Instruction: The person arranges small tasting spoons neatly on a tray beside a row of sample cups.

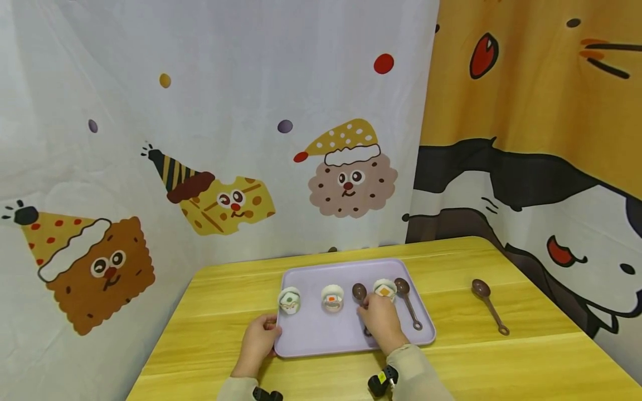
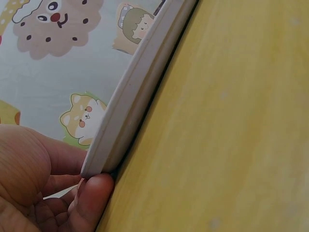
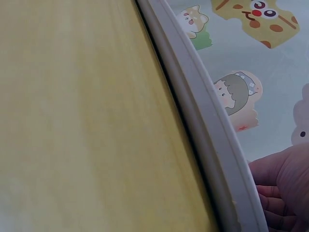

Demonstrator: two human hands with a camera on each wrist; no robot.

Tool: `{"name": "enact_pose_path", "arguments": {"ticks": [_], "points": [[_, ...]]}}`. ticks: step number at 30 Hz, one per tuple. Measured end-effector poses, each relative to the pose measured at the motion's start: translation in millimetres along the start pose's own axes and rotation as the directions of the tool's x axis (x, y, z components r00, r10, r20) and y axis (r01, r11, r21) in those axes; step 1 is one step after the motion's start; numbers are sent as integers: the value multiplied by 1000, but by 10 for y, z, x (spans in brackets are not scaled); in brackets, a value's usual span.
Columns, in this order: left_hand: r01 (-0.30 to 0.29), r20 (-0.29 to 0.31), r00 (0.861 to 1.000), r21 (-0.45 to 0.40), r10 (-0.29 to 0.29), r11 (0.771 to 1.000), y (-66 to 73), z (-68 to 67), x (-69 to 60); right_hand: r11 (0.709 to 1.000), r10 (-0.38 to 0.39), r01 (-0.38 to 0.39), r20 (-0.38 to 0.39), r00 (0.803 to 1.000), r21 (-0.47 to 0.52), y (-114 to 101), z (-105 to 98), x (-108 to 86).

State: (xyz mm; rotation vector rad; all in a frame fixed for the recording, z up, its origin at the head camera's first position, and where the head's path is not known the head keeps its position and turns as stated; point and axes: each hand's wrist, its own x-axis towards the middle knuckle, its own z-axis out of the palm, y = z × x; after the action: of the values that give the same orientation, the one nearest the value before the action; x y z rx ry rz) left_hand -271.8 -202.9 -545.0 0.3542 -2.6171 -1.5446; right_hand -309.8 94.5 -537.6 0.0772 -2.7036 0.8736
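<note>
The lavender tray (image 1: 321, 340) lies on the table, with three small white cups on it: one (image 1: 289, 301) at the left, one (image 1: 332, 298) in the middle, one (image 1: 384, 289) at the right. My left hand (image 1: 259, 341) grips the tray's left edge; in the left wrist view, the hand's (image 2: 53, 183) thumb and fingers close round the rim (image 2: 120, 111). Over the tray, my right hand (image 1: 383, 323) pinches a brown spoon (image 1: 359, 291) by its handle, which it partly hides. Another brown spoon (image 1: 408, 301) lies right of the right cup. In the right wrist view my hand's (image 3: 285, 188) fingers are curled, their tips hidden.
A third brown spoon (image 1: 489, 306) lies on the wooden table (image 1: 466, 362), right of the tray. Behind the table hangs a curtain (image 1: 241, 67) printed with cartoon figures. The tray's raised rim (image 3: 212, 116) crosses the right wrist view.
</note>
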Motion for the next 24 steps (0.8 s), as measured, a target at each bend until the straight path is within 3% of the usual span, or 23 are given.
{"name": "enact_pose_path", "arguments": {"ticks": [10,16,21,24], "points": [[4,6,1000,-2,-4,1000,11,0,-9,999,6,-7,-18,1000,-34,-40,-106,-5],[0,-1,1000,1,0,1000,6,-5,-7,1000,9,-9,-68,998,3,-19,-387,53],[3,10,1000,3,-3,1000,0,-10,-1,1000,18,-16,-88,996,21,218,-692,114],[3,13,1000,0,-3,1000,1,-10,-5,998,58,-58,-90,994,1,442,-861,124]]}}
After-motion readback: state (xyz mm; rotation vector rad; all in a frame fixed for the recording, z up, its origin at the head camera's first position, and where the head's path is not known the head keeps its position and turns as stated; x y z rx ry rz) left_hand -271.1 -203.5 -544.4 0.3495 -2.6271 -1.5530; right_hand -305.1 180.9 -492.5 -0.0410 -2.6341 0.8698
